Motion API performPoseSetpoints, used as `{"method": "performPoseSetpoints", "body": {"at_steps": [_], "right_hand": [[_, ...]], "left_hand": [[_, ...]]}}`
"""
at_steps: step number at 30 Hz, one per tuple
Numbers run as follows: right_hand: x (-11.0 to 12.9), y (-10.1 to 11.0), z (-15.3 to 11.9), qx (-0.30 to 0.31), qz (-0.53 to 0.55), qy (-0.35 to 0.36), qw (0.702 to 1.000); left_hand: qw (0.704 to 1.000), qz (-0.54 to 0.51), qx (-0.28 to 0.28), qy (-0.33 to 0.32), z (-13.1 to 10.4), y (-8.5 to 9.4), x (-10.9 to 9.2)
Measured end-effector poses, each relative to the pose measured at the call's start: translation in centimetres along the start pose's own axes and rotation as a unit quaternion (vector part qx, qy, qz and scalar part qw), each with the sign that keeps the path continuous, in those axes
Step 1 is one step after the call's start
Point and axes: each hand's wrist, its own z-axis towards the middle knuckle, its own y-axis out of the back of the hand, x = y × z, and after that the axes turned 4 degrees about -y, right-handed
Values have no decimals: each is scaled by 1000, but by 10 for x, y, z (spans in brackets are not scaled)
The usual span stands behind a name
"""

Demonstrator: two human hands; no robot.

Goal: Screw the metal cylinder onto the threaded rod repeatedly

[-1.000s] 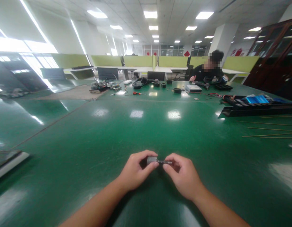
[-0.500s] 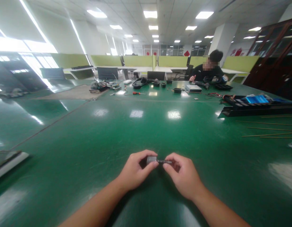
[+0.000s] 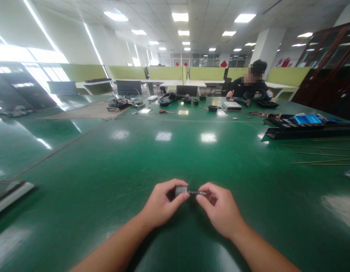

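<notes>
My left hand (image 3: 162, 204) pinches a small grey metal cylinder (image 3: 181, 190) between thumb and fingers, low in the middle of the head view. A thin dark shaft (image 3: 194, 193) runs from the cylinder's right end towards my right hand (image 3: 221, 208). The thumb and fingers of that hand are closed on the shaft's far end. Both hands are above the green tabletop (image 3: 129, 162). Too little of the part shows to tell its exact kind.
Black trays (image 3: 212, 108), a screwdriver (image 3: 165, 111) and a white box (image 3: 232, 106) lie towards the far edge. A person (image 3: 250, 85) sits behind them. At right are a long black channel (image 3: 307, 133) and thin rods (image 3: 324, 154); a white-edged panel (image 3: 17, 198) is at left.
</notes>
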Motion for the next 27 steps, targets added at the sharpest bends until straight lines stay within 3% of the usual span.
{"method": "performPoseSetpoints", "body": {"at_steps": [27], "right_hand": [[0, 4, 0, -9, -4, 0, 1000]], "left_hand": [[1000, -2, -8, 11, 0, 1, -3]]}}
